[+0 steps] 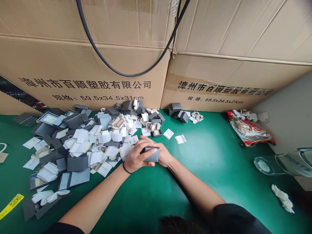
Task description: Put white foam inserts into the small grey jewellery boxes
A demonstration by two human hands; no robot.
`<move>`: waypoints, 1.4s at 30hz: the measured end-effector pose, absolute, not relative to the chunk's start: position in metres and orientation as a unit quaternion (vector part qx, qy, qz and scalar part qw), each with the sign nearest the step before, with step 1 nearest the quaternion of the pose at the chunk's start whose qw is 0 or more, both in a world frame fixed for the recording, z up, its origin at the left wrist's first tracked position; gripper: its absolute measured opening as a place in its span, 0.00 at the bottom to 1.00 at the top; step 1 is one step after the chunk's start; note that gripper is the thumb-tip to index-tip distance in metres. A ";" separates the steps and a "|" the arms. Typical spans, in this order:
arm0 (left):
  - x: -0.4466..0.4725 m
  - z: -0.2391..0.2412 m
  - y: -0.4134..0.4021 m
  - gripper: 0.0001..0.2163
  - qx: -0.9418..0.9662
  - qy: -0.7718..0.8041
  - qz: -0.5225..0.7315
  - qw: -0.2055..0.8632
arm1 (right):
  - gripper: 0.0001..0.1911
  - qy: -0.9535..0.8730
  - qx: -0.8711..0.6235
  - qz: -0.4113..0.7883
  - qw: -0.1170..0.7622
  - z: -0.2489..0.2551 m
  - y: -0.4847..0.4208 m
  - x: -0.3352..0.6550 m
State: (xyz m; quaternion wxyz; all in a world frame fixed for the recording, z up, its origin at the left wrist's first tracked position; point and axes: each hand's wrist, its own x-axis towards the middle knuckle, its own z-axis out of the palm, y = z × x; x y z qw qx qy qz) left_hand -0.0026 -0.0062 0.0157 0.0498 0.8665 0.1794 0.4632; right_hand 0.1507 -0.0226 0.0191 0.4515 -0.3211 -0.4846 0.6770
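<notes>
In the middle of the green table (195, 146), my left hand (136, 157) is closed round a small dark grey box (153, 154), its thumb and fingers along the sides. My right hand (163, 154) lies against the far side of the same box, its fingers reaching behind my left hand and partly hidden. Whether the box lid is fully down I cannot tell. Just left of my hands spreads a heap of white paper inserts (83, 143) and grey boxes (77, 162), some of them standing open.
Large cardboard cartons (109, 71) wall off the back, with a black cable (129, 75) hanging before them. At right are a red snack bag (251, 130), a clear glass (282, 165) on its side and a crumpled tissue (282, 198). A yellow strip (11, 205) lies at lower left.
</notes>
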 end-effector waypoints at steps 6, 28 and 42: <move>0.002 0.020 -0.013 0.19 0.841 0.155 0.515 0.053 | 0.21 -0.478 -0.299 0.692 0.451 0.025 -0.028 0.146; -0.001 0.014 -0.006 0.21 0.825 0.307 0.473 0.038 | 0.28 -0.553 -0.413 0.553 0.467 0.008 -0.026 0.137; 0.088 0.071 0.024 0.26 0.776 0.350 0.525 0.015 | 0.15 -0.566 -0.435 0.402 0.574 0.055 0.000 0.208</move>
